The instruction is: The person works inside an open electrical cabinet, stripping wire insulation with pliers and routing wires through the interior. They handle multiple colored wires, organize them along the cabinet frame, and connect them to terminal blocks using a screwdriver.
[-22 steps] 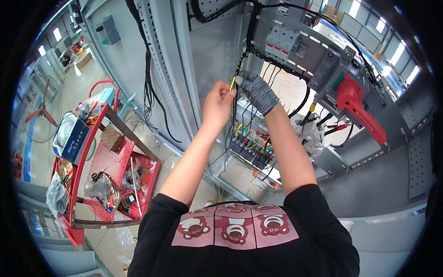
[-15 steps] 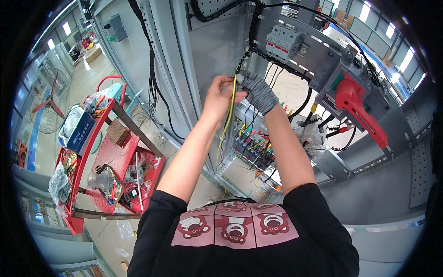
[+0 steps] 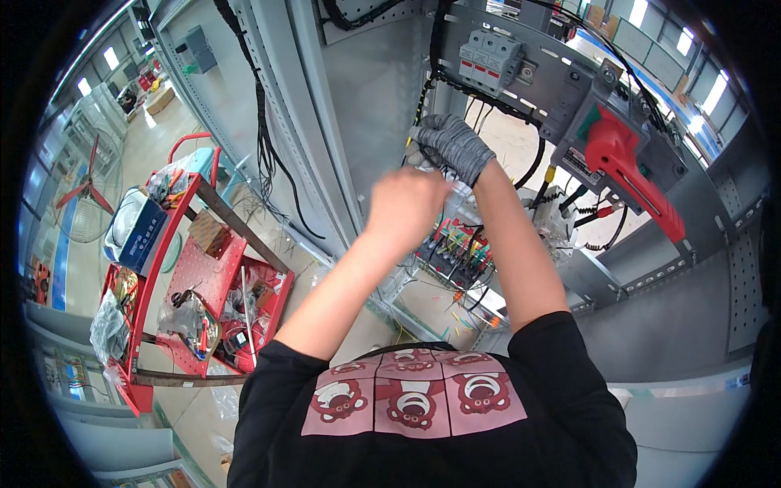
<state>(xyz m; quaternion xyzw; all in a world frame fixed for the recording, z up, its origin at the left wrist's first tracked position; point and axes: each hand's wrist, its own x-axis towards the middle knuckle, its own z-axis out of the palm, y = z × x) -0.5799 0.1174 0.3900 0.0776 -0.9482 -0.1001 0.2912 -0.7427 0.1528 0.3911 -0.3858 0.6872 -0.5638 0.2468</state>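
Note:
My right hand (image 3: pixel 457 148), in a grey knit glove, is closed around a black-wrapped wire bundle (image 3: pixel 421 102) beside the cabinet's upright. A short bit of yellow wire (image 3: pixel 408 141) shows at the gloved fingertips. Below and left of it, my bare left hand (image 3: pixel 407 203) is curled closed and smeared by motion; what it holds, if anything, is hidden. Under both hands sits a row of terminals with coloured wires (image 3: pixel 460 252). Dark thin wires pass between the two hands.
A grey fuse holder block (image 3: pixel 490 63) and a switch with a red handle (image 3: pixel 622 154) are mounted at the upper right. Black cables (image 3: pixel 264 122) hang along the left panel. A red tool cart (image 3: pixel 207 285) and a fan (image 3: pixel 85 183) stand further left.
My left hand has come down from the bundle, and the long yellow wire that hung from it is now mostly out of sight. My right hand has shifted slightly, fingers still closed.

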